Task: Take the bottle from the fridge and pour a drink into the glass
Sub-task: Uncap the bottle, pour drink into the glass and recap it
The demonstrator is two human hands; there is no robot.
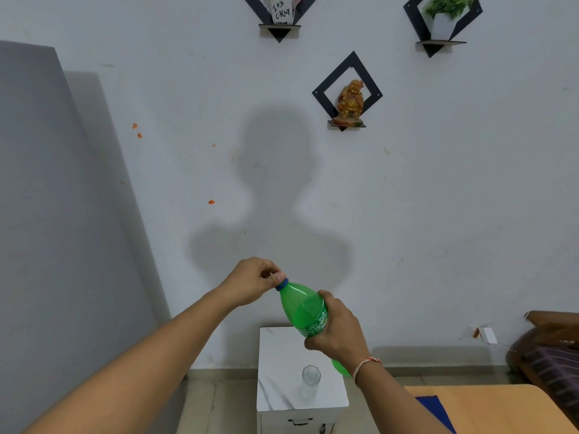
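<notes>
A green plastic bottle (302, 308) with a blue cap (281, 285) is held in the air, tilted with its neck up and to the left. My right hand (336, 330) grips its labelled middle. My left hand (253, 280) has its fingertips closed around the cap. Below the bottle, a clear empty glass (310, 382) stands upright on a small white marble-topped cabinet (275, 364). The bottle's base is partly hidden behind my right wrist.
A grey fridge side (62, 230) fills the left. The white wall ahead carries black diamond shelves with a golden figurine (351, 100) and potted plants. An orange surface (488, 408) with a blue item lies at lower right, dark wooden furniture (551, 349) beyond it.
</notes>
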